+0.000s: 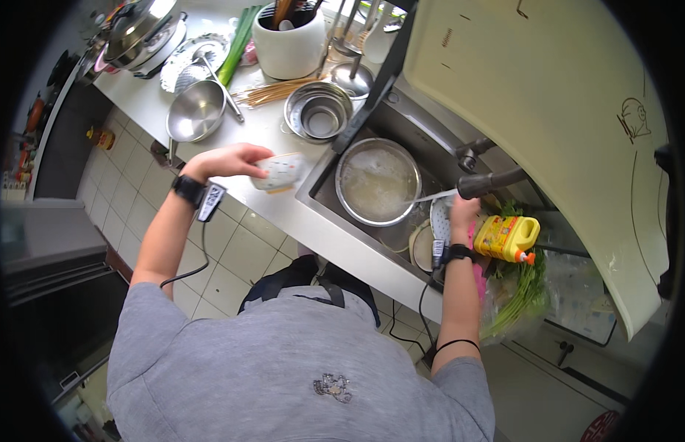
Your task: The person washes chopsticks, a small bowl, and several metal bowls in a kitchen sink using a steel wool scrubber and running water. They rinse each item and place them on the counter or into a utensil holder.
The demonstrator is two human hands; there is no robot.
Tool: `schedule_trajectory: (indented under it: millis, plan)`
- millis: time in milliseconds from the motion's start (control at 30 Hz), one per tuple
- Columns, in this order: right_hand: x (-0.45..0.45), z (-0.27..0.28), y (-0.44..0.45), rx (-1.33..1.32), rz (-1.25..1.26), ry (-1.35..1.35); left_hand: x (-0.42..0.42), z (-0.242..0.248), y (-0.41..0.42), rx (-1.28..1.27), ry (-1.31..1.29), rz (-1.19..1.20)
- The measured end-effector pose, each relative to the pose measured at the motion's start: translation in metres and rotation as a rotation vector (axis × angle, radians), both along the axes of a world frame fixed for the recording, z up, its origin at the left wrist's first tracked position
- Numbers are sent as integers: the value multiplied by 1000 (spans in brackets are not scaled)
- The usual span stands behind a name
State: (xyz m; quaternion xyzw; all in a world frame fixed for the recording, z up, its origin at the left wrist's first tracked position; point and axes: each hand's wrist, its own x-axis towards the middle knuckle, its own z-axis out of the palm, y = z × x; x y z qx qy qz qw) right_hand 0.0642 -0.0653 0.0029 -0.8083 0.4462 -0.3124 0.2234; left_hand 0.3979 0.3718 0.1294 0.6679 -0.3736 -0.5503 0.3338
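Observation:
My left hand (244, 161) grips a small patterned bowl (278, 172), tilted on its side over the counter edge left of the sink. Over the right part of the sink is my right hand (465, 212), close to the faucet head (475, 185); its fingers are partly hidden, so whether it grips anything is unclear. Water streams sideways from the faucet toward a steel basin (379, 182) of cloudy, foamy water. A dotted dish (440, 218) stands in the sink beside my right hand, and a round bowl (423, 247) sits below it.
A yellow detergent jug (506, 237) and leafy green stalks (519, 304) lie right of the sink. On the counter (259, 130) are a steel pan (196, 111), nested steel bowls (319, 111), wooden skewers (276, 91) and a white utensil pot (289, 44). A large pale panel (546, 83) overhangs the right side.

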Motion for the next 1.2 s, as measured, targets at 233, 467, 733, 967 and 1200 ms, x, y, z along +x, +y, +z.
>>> schedule_trajectory:
  millis: [233,467,733,967,1200]
  plan:
    - [-2,-80,69,154,553,689,-6,-22,26,-16,-800,55]
    - [-4,-136,47,605,-6,645,-14,-58,41,0,-1038,198]
    - [-1,-194,57,1314,-38,253,-70,-51,-1,-278,-1139,590]
    - [-4,-120,50,1520,17,96,-138,-106,-103,60,557,827]
    - [-6,-96,59,1490,4,88,-153,-171,-195,406,720,1031]
